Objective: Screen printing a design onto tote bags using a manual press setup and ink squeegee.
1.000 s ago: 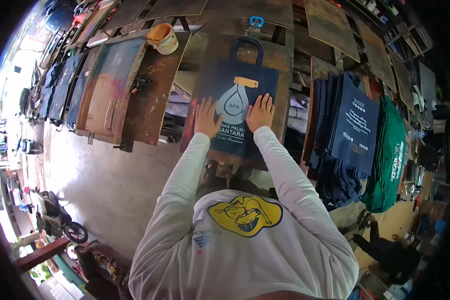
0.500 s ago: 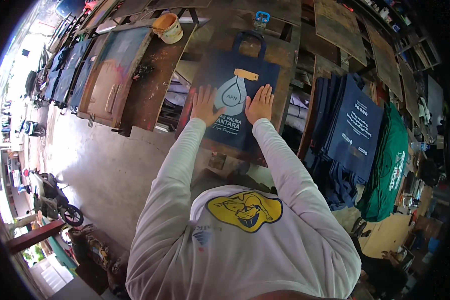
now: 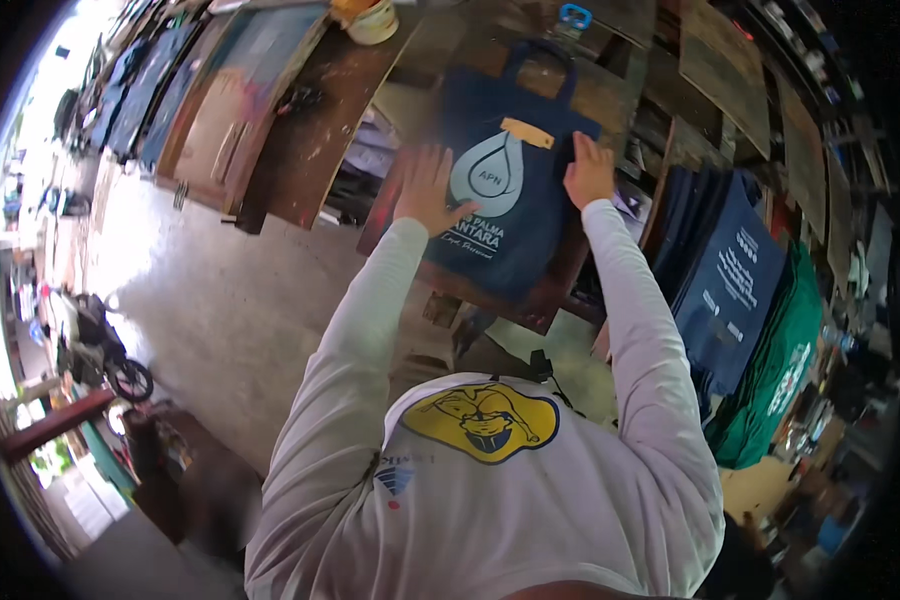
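Observation:
A navy tote bag (image 3: 518, 247) with a pale drop-shaped print and two handles at its far end lies on a dark wooden board (image 3: 380, 212). Across the top of the print sits a small tan strip (image 3: 528, 133). My left hand (image 3: 430, 192) is stretched flat along the bag's left edge, thumb out toward the print. Over at the right edge, just below the far corner, my right hand (image 3: 591, 174) has its fingers bent in on the cloth. The fingertips' underside is hidden. That side of the bag looks slightly drawn up and curved.
A blue-handled metal clamp (image 3: 575, 17) stands beyond the bag. To the left are a framed screen (image 3: 232, 110) and a stained bucket (image 3: 372, 22). Navy bags (image 3: 727, 270) and green bags (image 3: 770, 370) hang at the right. A motorcycle (image 3: 100, 345) is parked on the left floor.
My right hand has gone from lying flat on the bag to bent fingers at its right edge. My left hand stays flat near the left edge. The whole view has shifted and tilted.

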`<state>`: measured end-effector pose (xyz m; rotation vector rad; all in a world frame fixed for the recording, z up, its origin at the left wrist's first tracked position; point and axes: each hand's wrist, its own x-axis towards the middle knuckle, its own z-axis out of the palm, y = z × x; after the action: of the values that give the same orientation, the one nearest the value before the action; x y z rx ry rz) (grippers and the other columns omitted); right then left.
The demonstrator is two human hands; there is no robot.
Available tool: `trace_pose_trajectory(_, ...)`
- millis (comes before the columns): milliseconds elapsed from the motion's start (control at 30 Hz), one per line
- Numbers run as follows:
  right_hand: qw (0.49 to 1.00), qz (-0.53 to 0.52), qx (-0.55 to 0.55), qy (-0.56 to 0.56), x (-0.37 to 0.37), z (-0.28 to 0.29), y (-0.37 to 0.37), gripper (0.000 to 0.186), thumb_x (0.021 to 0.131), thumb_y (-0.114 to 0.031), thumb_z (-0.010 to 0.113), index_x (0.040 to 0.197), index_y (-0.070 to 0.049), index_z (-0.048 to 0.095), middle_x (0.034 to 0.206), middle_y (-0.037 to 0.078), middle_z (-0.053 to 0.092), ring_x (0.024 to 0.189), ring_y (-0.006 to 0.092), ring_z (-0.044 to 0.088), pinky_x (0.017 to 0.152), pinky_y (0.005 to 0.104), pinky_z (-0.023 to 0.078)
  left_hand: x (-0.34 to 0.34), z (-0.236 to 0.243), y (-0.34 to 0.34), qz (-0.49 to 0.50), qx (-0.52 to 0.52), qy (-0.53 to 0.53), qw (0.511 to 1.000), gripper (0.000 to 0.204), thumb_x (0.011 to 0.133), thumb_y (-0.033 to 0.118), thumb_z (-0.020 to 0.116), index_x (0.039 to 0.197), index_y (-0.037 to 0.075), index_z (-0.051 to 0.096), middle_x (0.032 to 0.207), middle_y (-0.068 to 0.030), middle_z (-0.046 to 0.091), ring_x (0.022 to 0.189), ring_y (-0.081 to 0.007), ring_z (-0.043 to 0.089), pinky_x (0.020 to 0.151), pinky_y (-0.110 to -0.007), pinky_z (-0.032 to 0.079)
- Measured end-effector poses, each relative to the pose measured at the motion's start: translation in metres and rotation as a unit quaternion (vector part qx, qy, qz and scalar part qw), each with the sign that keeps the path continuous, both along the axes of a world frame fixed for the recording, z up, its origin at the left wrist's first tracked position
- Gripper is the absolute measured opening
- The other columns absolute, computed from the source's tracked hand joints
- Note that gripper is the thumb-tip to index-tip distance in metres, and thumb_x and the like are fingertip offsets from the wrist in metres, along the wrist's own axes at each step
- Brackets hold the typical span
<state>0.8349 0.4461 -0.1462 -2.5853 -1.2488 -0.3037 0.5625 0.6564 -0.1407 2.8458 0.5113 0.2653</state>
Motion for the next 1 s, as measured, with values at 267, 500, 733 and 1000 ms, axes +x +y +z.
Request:
trace_pose_trajectory(267,0.965,0.213,0.063,0.142,-0.086,0.006,0.026,0.074,0.094,-0.035,0.067,0.155,-0.003,0.039,0.159,0.025,0.039,0.148,0.0456,0.034,0.122,0.0609,0.026,0.000,0.000,0.000,0.006,0.017,0.041,0.999,0.120,0.081,0.083,0.060,0.163,0.002,0.026,0.171,-0.0229,0.018,0.160,-0.0361,0.012,0.128,-0.054,0.011)
trace_pose_trajectory(500,0.980,0.162,-0.073,0.092,-0.113,0.006,0.025,0.081,0.100,-0.059,0.054,0.164,-0.014,0.030,0.171,0.021,0.019,0.159,0.0411,0.015,0.126,0.0579,0.015,-0.008,0.001,-0.002,0.010,-0.013,-0.014,1.000,0.113,0.086,0.073,0.064,0.162,0.000,0.024,0.169,-0.0261,0.019,0.159,-0.0413,0.012,0.128,-0.056,0.012)
trace_pose_trajectory(733,0.978,0.153,-0.109,0.091,-0.114,0.007,0.026,0.094,0.095,-0.071,0.053,0.165,-0.014,0.026,0.173,0.019,0.012,0.160,0.0386,0.011,0.127,0.0567,0.011,-0.101,-0.007,-0.029,0.051,-0.060,0.024,0.997,0.088,0.099,0.052,0.059,0.160,-0.003,0.028,0.168,-0.0257,0.023,0.158,-0.0409,0.018,0.127,-0.055,0.017)
trace_pose_trajectory(1000,0.980,0.155,-0.101,0.073,-0.114,0.008,0.028,0.095,0.095,-0.071,0.054,0.165,-0.015,0.025,0.172,0.020,0.015,0.159,0.0390,0.012,0.127,0.0573,0.013,-0.146,0.002,-0.022,0.226,-0.096,-0.136,0.960,0.034,0.091,0.020,0.071,0.122,0.007,0.069,0.110,-0.0124,0.073,0.109,-0.0345,0.067,0.097,-0.046,0.051)
